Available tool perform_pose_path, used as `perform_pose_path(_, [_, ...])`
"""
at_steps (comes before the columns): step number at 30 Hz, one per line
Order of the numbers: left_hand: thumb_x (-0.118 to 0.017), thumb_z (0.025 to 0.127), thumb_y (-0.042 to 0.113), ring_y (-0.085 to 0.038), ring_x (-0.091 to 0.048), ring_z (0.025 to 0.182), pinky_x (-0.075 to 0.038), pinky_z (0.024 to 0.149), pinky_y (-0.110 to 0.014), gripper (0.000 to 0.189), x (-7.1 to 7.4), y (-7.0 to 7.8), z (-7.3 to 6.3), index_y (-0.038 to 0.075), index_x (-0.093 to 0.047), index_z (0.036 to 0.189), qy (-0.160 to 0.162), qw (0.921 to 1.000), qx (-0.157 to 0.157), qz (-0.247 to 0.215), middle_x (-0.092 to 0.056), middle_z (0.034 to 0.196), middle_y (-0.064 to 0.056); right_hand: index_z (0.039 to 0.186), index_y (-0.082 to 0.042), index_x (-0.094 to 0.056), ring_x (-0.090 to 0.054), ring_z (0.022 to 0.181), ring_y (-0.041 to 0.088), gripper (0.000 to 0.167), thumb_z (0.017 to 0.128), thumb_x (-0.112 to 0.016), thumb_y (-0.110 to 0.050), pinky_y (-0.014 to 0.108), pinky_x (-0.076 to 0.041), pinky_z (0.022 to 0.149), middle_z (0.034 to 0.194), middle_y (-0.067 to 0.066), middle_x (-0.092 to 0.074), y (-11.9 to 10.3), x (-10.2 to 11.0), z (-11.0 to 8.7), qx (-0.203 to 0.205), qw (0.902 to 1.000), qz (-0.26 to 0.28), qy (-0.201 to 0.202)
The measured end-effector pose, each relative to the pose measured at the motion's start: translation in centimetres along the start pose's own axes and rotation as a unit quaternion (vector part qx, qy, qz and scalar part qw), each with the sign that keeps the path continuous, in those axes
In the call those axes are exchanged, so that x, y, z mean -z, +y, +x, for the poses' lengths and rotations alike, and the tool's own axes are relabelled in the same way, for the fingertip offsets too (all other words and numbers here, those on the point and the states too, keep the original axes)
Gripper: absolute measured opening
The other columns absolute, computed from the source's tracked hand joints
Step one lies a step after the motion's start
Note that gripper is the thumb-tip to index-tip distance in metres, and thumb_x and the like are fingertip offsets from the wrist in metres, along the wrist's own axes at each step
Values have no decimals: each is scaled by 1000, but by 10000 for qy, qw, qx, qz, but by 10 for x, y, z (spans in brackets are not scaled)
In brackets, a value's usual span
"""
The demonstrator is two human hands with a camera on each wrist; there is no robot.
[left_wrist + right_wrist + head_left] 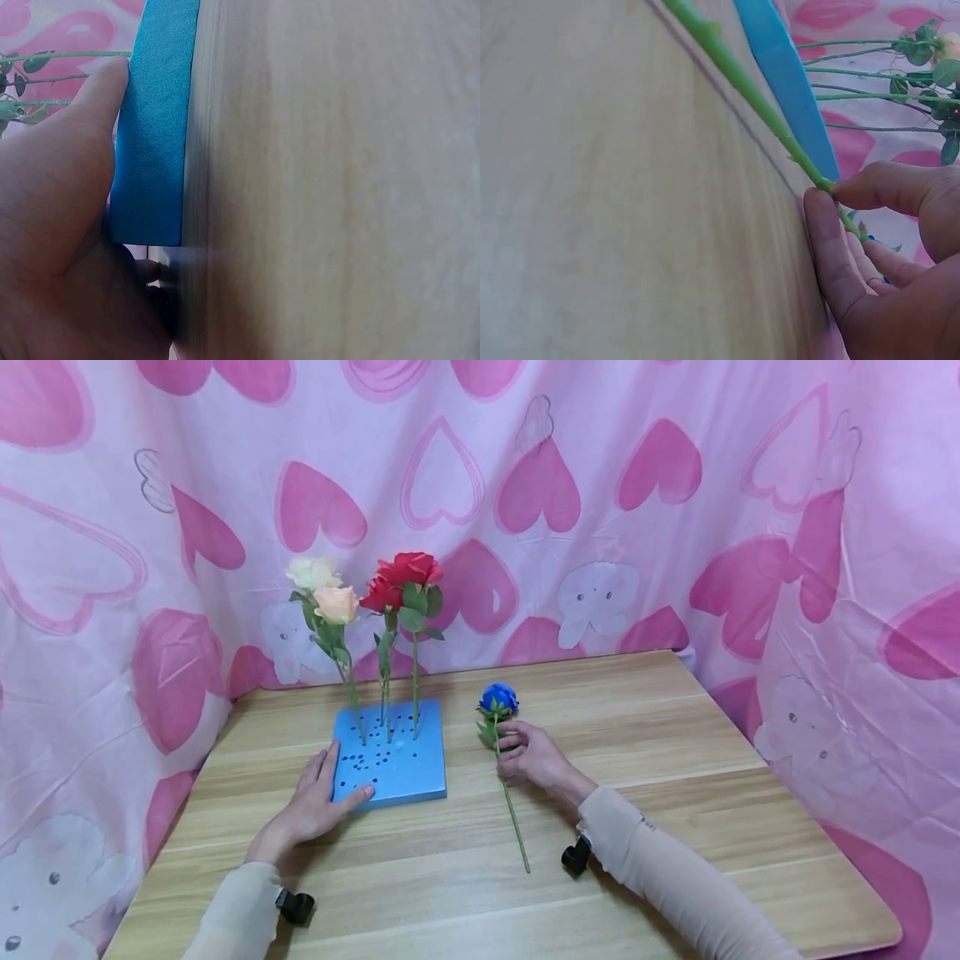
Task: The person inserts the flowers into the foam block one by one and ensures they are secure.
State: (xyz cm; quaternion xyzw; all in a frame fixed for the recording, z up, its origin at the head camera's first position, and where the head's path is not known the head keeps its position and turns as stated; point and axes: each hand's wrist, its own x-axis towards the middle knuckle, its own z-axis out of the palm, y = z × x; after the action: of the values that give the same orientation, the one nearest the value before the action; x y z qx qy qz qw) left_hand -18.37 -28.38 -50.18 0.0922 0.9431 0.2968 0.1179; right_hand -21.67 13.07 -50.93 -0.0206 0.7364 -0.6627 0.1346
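Note:
A blue artificial rose (499,697) lies along the wooden table, its bloom toward the back. My right hand (542,762) pinches its green stem (757,105) between thumb and fingers, below the leaves. To the left is a blue foam block (412,777) dotted with small holes. My left hand (311,806) rests at the block's front left corner, thumb over the top near the front edge, fingers extended along the left side. Standing in the block are a white rose (311,572), a peach rose (336,605) and two red roses (412,568).
The wooden table (637,710) ends at a pink heart-print curtain (600,460) behind and at both sides. The upright roses rise tall from the block's back half. A small black camera is worn on each wrist.

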Motion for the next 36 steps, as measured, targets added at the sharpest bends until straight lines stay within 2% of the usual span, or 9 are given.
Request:
perform_pose_path(6, [-63,106,68,-64,1,165,-12,127,-83,119,1,0,0,5,9,177,-14,10000,-53,45,3,180,-38,167,-7,-47,-76,92,27,86,89,-76,15,43,-70,76,147,26,-64,-2,4,-3,-66,9992,351,-179])
perform_pose_path(13, [-63,106,67,-64,1,164,-11,127,-83,118,1,1,0,4,8,177,-1,10000,-73,44,3,180,-39,167,-3,-47,-76,92,25,85,89,-76,15,40,-70,77,154,26,-59,-8,10,-3,-50,9989,425,-202])
perform_pose_path(21, [-63,106,67,-64,1,164,-11,127,-83,119,1,0,1,4,9,177,-20,10000,-41,56,3,180,-38,159,4,-53,-74,94,24,71,92,-75,13,43,-70,85,143,30,-57,-18,19,-3,128,9992,214,-324])
perform_pose_path(23, [-63,106,67,-64,2,164,-11,127,-83,120,1,0,1,4,9,177,-32,10000,-28,56,4,180,-38,160,3,-50,-75,98,27,70,95,-74,13,43,-70,87,143,36,-57,-21,22,-3,234,9981,316,-467])
perform_pose_path(26, [-63,106,67,-63,3,165,-10,127,-83,119,1,-1,1,4,9,177,-35,10000,-11,30,4,180,-38,163,0,-45,-77,109,38,71,99,-72,12,46,-70,88,140,41,-61,-25,25,-5,382,9949,618,-693])
perform_pose_path(29, [-63,107,67,-62,4,165,-9,127,-83,119,1,-1,0,5,9,177,-21,10000,-27,-8,4,180,-38,163,-5,-44,-76,116,42,68,101,-71,9,50,-69,89,128,33,-72,-29,27,-7,499,9911,890,-850])
perform_pose_path(31, [-63,106,67,-63,3,165,-8,127,-84,119,1,-1,0,4,9,177,-10,10000,-40,-10,4,180,-38,161,-9,-46,-77,114,40,66,103,-71,8,53,-69,89,118,23,-77,-31,28,-8,564,9889,1018,-921])
perform_pose_path(33, [-63,106,68,-62,4,165,-8,127,-83,119,1,-1,-1,4,8,177,-5,10000,-39,-18,4,180,-38,159,-12,-47,-78,111,36,65,103,-71,9,56,-69,89,111,13,-77,-34,28,-9,642,9875,1092,-938])
perform_pose_path(36, [-62,106,69,-62,3,165,-9,127,-83,119,0,-1,-1,4,8,177,10,10000,-54,-13,4,180,-38,157,-14,-50,-78,107,31,63,103,-71,9,59,-68,88,108,8,-74,-40,27,-8,802,9856,1160,-932])
